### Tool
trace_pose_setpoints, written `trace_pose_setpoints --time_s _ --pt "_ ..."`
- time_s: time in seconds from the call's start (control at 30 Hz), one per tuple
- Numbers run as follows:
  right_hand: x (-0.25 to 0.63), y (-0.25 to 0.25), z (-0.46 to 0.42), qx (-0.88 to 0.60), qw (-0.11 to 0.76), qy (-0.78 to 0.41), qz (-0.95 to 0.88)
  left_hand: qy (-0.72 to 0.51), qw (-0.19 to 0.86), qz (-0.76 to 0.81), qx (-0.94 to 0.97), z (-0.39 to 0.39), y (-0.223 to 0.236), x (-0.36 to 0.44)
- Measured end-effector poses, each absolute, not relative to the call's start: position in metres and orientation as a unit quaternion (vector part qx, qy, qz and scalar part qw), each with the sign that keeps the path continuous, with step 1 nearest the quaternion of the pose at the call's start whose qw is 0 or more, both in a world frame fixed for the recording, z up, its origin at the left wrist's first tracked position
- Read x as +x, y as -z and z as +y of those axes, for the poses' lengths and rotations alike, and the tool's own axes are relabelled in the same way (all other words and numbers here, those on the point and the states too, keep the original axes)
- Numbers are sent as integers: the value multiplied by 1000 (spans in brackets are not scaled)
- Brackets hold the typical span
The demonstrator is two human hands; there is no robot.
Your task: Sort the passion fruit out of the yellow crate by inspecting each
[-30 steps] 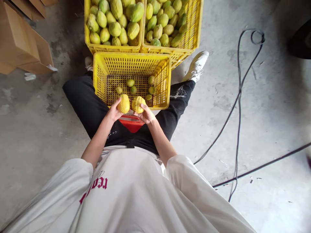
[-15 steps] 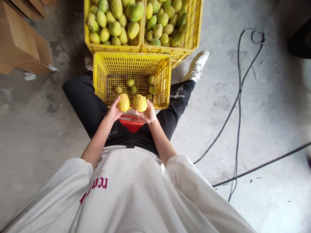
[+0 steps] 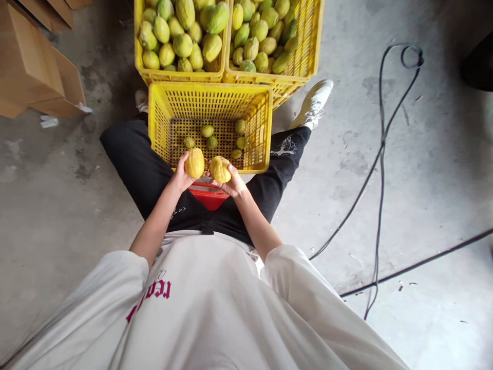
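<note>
My left hand (image 3: 184, 175) is wrapped round a smooth, rounded yellow fruit (image 3: 194, 163), its thumb along the side. A second yellow fruit (image 3: 220, 169), lumpy and ridged, sits in my right hand (image 3: 233, 183). The two fruits are side by side, a small gap between them, above the near rim of a yellow slatted crate (image 3: 210, 88). On the crate's floor lie several small green-yellow fruits, among them one at the middle (image 3: 207, 131) and one by the right wall (image 3: 241, 127). The undersides of both held fruits are hidden by my fingers.
Beyond the near crate stand two more yellow crates, left (image 3: 181, 77) and right (image 3: 314, 46), heaped with oblong green-yellow fruits. Something red (image 3: 209, 198) shows between my legs. Open cardboard boxes (image 3: 34, 56) lie at the left. Black cables (image 3: 382, 139) run over the concrete floor at the right.
The right-hand fruit has shifted slightly left and down and turned in my fingers. The left-hand fruit has moved only a little. Both remain held.
</note>
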State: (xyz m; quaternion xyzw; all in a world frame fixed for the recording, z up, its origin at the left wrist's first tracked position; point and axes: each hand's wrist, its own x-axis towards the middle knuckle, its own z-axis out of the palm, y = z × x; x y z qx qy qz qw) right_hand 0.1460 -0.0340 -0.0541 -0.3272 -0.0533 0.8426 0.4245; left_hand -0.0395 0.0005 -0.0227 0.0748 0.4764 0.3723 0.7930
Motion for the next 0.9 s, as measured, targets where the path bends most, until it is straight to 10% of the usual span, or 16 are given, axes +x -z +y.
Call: trace_pose_setpoints --time_s 0.9 --pt "151 58 -33 -327 473 -818 8 -385 772 499 78 -2 22 -39"
